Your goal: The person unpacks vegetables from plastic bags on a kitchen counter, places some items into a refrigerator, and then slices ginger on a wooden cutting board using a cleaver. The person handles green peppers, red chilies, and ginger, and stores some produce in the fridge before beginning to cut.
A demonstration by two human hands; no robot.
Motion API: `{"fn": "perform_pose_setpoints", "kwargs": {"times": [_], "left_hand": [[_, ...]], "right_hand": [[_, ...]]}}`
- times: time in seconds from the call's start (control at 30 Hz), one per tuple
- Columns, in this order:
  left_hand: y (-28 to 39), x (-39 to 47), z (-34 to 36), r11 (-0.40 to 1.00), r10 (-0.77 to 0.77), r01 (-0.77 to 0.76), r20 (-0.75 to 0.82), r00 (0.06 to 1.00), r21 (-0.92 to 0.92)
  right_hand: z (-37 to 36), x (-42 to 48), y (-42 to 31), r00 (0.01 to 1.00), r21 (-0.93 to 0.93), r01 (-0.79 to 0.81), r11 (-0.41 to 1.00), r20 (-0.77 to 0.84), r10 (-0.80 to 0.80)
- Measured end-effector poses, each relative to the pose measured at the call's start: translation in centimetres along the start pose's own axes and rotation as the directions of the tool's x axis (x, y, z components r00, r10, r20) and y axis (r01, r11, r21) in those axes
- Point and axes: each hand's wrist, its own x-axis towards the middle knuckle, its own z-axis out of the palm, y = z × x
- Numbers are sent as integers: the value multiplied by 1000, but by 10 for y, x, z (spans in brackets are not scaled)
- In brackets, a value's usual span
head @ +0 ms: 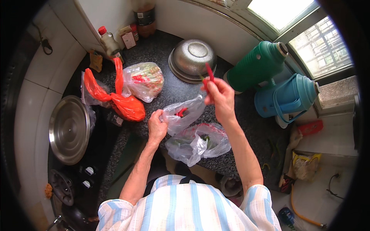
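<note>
My left hand [157,127] grips the left edge of a thin clear plastic bag [193,119]. Inside this bag lie red chili peppers [181,112]. Above the bag's far right side, my right hand [222,96] pinches red chilies [210,73] between thumb and fingers, one of them pointing up and away from me. Closer to my body, a second plastic bag [185,148] with red print holds green vegetables [205,138], mostly covered by crumpled plastic.
Beyond the bags, an inverted perforated metal colander [195,59] rests on a wider metal dish. Green [251,68] and blue [284,95] thermos flasks stand right. Leftward are a knotted orange bag [128,106], a filled clear bag [144,80] and a metal lid [69,130]. Loose green chilies [273,147] lie right.
</note>
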Motion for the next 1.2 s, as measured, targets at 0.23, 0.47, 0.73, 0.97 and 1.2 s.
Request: {"fn": "perform_pose_setpoints", "kwargs": {"times": [0.23,0.47,0.73,0.97,1.2], "left_hand": [[5,-8,-2,996,-5,9,52,999,-86],[-3,-8,-4,985,-25,23,-9,1000,-170],[20,-8,-1,981,28,-42,-74,997,-189],[18,-10,-1,973,4,-17,-55,998,-231],[17,-9,-11,953,-70,45,-74,995,-300]], "right_hand": [[20,70,59,993,-628,12,778,96,62],[27,30,66,898,-672,425,606,226,-379],[16,-18,120,830,-805,500,319,551,87],[15,-27,123,862,-846,476,240,503,65],[16,-35,92,897,-708,417,570,422,-132]]}}
